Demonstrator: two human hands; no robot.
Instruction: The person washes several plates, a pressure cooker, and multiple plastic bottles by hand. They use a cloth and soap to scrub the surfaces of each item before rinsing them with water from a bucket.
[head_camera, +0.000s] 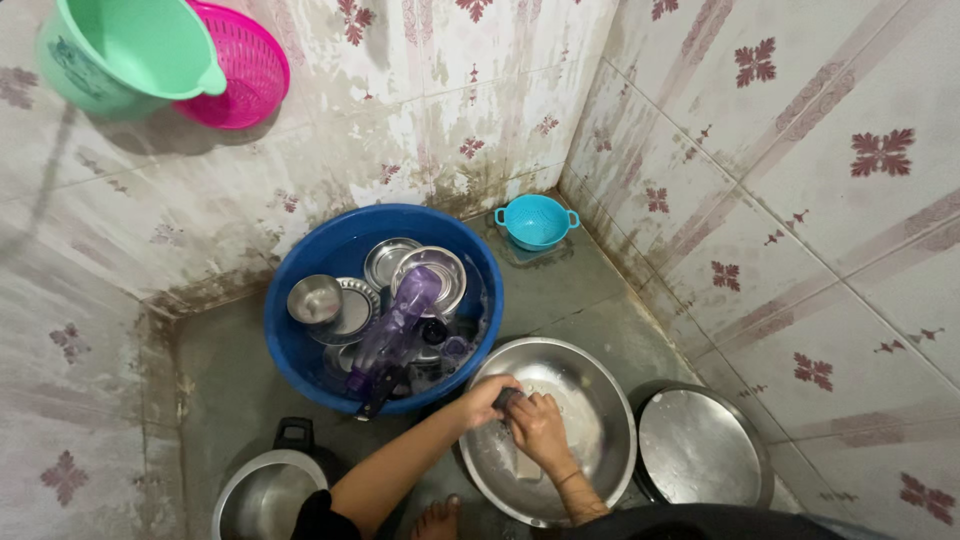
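A large steel basin (600, 400) sits on the wet grey floor in front of me, with soapy water in it. Both hands meet over its near-left part. My left hand (488, 398) grips a small dark item (507, 398), too small to identify. My right hand (538, 425) is closed over the same spot, pressed against the left hand; what it holds is hidden.
A blue tub (300, 350) behind the basin holds steel plates, bowls and a purple bottle (395, 325). A steel lid (700, 445) lies at right, a pot (265, 495) at lower left, a small teal colander (536, 220) in the corner. Green and pink tubs (150, 55) hang above. My foot (437, 518) is near the basin.
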